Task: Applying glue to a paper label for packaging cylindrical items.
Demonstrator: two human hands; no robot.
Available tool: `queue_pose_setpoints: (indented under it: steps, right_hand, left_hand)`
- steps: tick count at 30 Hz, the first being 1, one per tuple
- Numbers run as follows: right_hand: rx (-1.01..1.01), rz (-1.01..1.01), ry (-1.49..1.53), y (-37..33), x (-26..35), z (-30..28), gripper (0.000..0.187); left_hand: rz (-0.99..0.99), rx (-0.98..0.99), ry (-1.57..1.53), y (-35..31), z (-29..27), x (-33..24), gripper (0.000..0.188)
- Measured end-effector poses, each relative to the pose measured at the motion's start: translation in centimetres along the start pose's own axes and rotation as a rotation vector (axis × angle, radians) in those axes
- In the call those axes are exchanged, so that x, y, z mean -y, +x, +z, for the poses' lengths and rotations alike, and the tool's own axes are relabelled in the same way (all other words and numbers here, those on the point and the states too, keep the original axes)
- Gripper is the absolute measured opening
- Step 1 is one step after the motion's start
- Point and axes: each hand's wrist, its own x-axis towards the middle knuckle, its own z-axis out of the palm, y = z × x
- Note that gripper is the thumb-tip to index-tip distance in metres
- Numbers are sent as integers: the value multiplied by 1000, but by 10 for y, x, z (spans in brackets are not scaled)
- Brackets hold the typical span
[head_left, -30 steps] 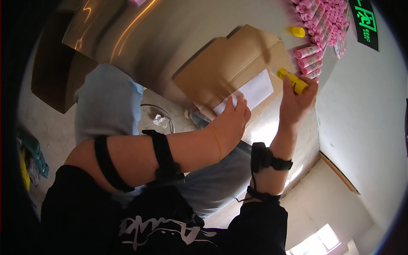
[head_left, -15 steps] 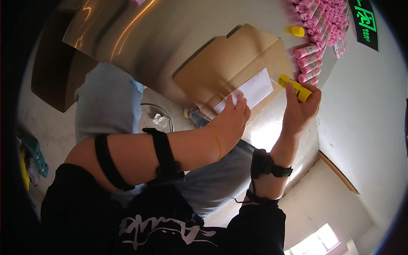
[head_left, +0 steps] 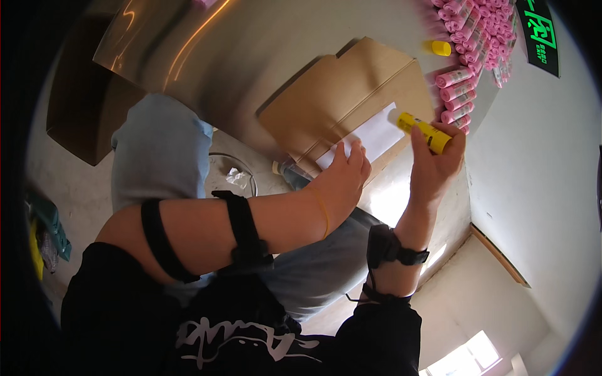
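Observation:
A white strip of paper [head_left: 378,135] lies on a flattened brown cardboard sheet [head_left: 342,94]. Pressing on the paper's near left end is my left hand [head_left: 345,172], its fingers stretched out and holding nothing. My right hand [head_left: 437,166] is closed round a yellow glue stick [head_left: 425,133], uncapped, its white tip pointing left at the far right end of the paper. Whether the tip touches the paper, I cannot tell. The yellow cap [head_left: 441,48] sits apart on the table, beyond the cardboard.
Many pink rolls [head_left: 476,37] are heaped at the far right of the shiny metal table [head_left: 219,69], with several more in a row [head_left: 458,94] beside the cardboard. An open brown box [head_left: 88,100] stands on the floor at left. A green-lit sign [head_left: 538,31] shows at far right.
My right hand has moved left with the glue stick, bringing its tip over the paper's right end. My left hand stays in place on the paper.

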Motion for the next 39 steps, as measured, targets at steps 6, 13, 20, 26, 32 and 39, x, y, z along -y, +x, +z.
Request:
queue_pose_setpoints:
  steps: [6, 13, 20, 26, 32, 39]
  right_hand:
    - [158, -112, -12, -18, 14, 15, 27]
    - [216, -272, -125, -22, 8, 8, 31]
    - [34, 107, 6, -33, -15, -17, 30]
    - [-141, 465, 794, -56, -39, -9, 21]
    - [-154, 488, 830, -77, -48, 6, 19]
    - [-28, 287, 140, -89, -55, 15, 34]
  left_hand:
    - [45, 42, 10, 1, -5, 1, 41]
    - [31, 50, -71, 0, -3, 2, 40]
    - [52, 48, -47, -3, -11, 5, 38]
    - [-12, -9, -39, -2, -3, 0, 36]
    - [71, 31, 43, -7, -21, 7, 36]
    - [55, -52, 25, -6, -12, 6, 34]
